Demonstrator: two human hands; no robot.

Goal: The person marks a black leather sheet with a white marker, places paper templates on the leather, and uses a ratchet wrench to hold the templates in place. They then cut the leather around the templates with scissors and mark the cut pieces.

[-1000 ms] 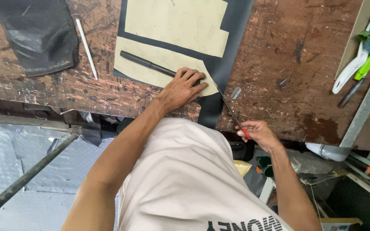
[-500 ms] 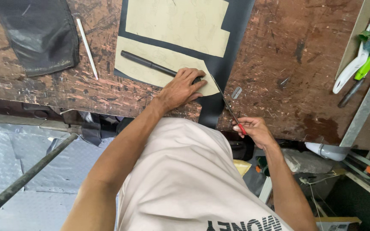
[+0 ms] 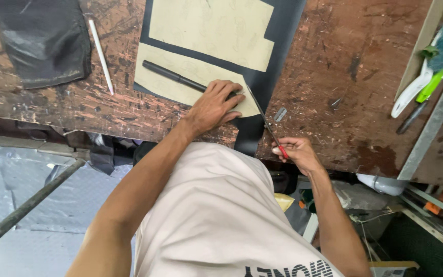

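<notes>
A black sheet [image 3: 285, 31] lies on the worn wooden workbench [image 3: 334, 66], with two tan paper patterns on it, a large upper one [image 3: 211, 31] and a lower one [image 3: 180, 77]. My left hand [image 3: 214, 105] presses flat on the lower pattern's right corner, fingers spread, over the end of a black pen [image 3: 173, 76]. My right hand [image 3: 296, 154] grips a thin blade tool with a red tip [image 3: 266, 123], its point touching the black sheet beside the pattern's edge.
A dark leather piece [image 3: 42, 41] and a white pencil [image 3: 101, 55] lie at the left. A small metal bit [image 3: 280, 114] rests right of the blade. White and green brushes [image 3: 426, 77] sit at the right. A metal bar [image 3: 26, 205] crosses below the bench.
My right hand has drawn the blade a little toward the bench's front edge along the pattern's side. My left hand stays pressed on the pattern.
</notes>
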